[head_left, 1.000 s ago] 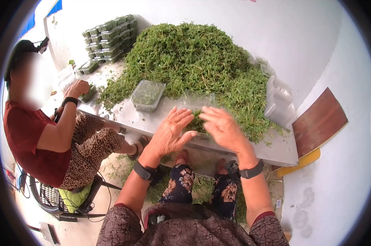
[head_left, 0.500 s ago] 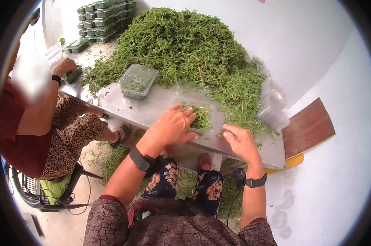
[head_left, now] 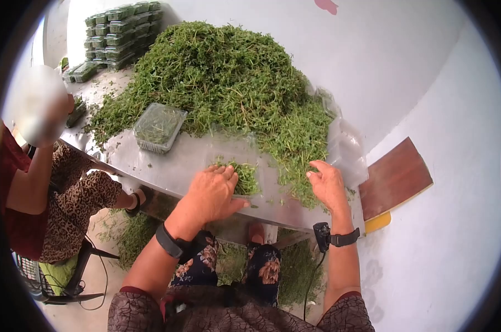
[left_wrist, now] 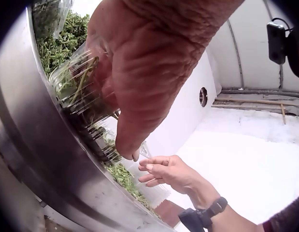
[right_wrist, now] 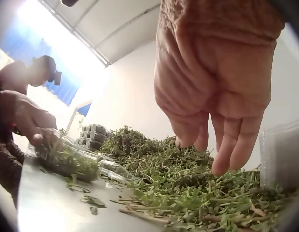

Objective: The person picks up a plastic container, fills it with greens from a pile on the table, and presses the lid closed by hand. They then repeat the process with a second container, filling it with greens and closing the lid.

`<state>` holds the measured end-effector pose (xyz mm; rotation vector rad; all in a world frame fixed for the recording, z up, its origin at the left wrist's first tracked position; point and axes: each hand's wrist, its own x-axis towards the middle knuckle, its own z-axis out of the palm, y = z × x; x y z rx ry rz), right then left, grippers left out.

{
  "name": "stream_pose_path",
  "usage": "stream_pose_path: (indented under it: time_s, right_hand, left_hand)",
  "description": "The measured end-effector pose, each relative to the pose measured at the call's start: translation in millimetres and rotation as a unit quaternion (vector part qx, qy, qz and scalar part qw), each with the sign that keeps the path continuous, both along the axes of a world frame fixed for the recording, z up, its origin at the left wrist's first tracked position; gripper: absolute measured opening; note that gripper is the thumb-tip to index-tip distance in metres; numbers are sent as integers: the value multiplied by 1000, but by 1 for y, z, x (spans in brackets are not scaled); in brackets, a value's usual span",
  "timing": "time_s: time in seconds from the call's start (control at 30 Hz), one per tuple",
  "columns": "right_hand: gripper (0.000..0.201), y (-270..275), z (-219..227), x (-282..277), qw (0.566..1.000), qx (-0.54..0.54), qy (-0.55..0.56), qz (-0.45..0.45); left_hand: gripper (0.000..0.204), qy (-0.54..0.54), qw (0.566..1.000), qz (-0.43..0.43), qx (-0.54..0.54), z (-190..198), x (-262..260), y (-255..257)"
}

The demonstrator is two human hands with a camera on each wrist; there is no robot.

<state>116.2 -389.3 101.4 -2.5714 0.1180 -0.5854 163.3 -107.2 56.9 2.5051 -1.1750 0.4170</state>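
My left hand [head_left: 210,193] rests with its fingers on the greens [head_left: 245,178] in a clear open container at the table's front edge. In the left wrist view the left hand [left_wrist: 144,72] lies over the ribbed container [left_wrist: 74,82], its fingers inside. My right hand [head_left: 329,188] hangs over the right edge of the large pile of greens [head_left: 222,77]. In the right wrist view the right hand [right_wrist: 217,92] points its relaxed fingers down just above the loose greens [right_wrist: 188,193], with nothing seen in them.
A closed filled box [head_left: 159,127] stands left of the container. Stacked filled boxes [head_left: 120,33] are at the back left, empty clear boxes [head_left: 345,149] at the right. Another person [head_left: 32,182] sits at the left. A brown board [head_left: 395,178] leans by the wall.
Both hands have come down from above the container and moved apart. The left now presses on the greens inside; the right has gone over to the pile's right side. The head view has shifted.
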Motion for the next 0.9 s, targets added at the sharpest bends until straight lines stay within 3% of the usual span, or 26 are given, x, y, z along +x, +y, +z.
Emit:
stream_pose_path:
  time_s: [0.07,0.17,0.3,0.5,0.57,0.6,0.7,0.83,0.9]
  right_hand:
    - [35,-2,5,11,998,-44,40,-18]
    - [36,-5,12,31,993,-121,6,-3]
    - [42,2,28,58,989,-145,33,-14]
    - [51,15,16,93,972,-225,64,-30]
    - [45,18,14,101,952,-258,154,-54]
    - [30,12,3,107,953,-277,109,-52]
    - [15,-9,-18,117,941,-335,49,-29]
    - [6,-22,3,113,960,-277,-22,-29]
    - [12,-18,27,98,981,-177,-61,-43]
  left_hand:
    - [63,-13,1000,-5,-6,-4,1,-1]
    - [63,-16,1000,-2,-12,-3,-2,0]
    - [64,-21,1000,-10,-16,-1,-2,1]
    - [66,-29,999,-9,-14,-1,-3,2]
    - [66,-36,999,-10,-12,-1,-3,2]
    - [66,-35,999,-10,-10,-1,-3,2]
    - [67,-31,999,-11,-8,0,-8,2]
    - [67,-22,1000,-9,-13,3,-9,3]
    - [67,-21,1000,-10,-14,3,-10,2]
